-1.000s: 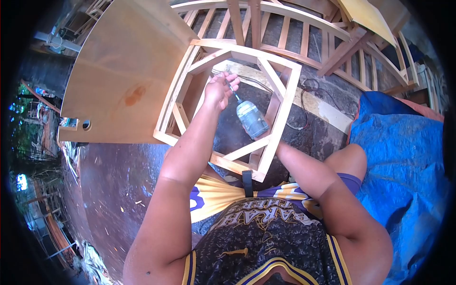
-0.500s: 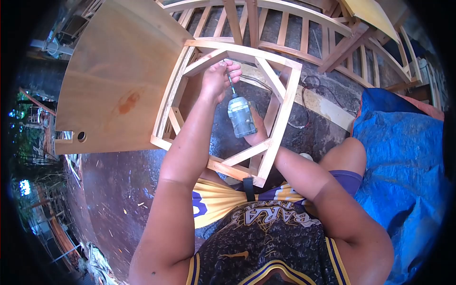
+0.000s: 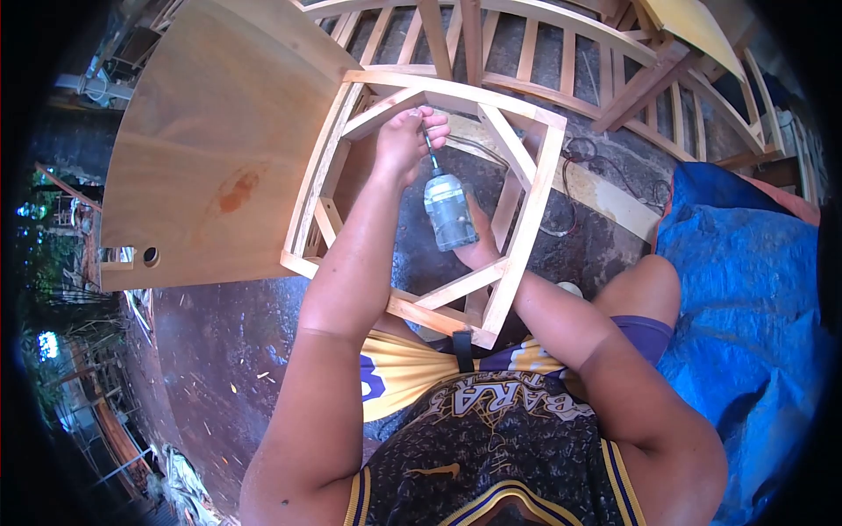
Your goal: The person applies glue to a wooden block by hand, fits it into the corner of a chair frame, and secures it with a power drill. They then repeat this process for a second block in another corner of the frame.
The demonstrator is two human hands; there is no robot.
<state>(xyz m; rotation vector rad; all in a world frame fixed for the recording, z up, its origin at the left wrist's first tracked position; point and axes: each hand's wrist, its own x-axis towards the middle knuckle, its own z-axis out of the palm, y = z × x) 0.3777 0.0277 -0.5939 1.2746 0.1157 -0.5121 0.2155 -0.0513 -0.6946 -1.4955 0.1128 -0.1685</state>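
A wooden frame [image 3: 537,206] with diagonal corner braces stands in front of me, close to my lap. Inside its outline I hold a power drill [image 3: 450,213], its long bit [image 3: 432,151] pointing away toward the brace at the far side. My right hand [image 3: 478,241] is wrapped round the drill's grip, mostly hidden behind the motor housing. At the bit's far end, my left hand [image 3: 403,145] is closed with thumb and fingers round the tip, just below the far brace [image 3: 383,114]. Whatever sits at the tip is covered by the fingers.
A large plywood panel [image 3: 219,149] leans at the left of the frame. Slatted wooden pieces [image 3: 526,53] lie beyond. A blue tarp [image 3: 737,298] spreads at the right, and a dark cable [image 3: 570,188] trails over the floor [image 3: 210,351].
The frame, drill and both hands appear shifted very slightly to the right in view. Both hands keep the same hold.
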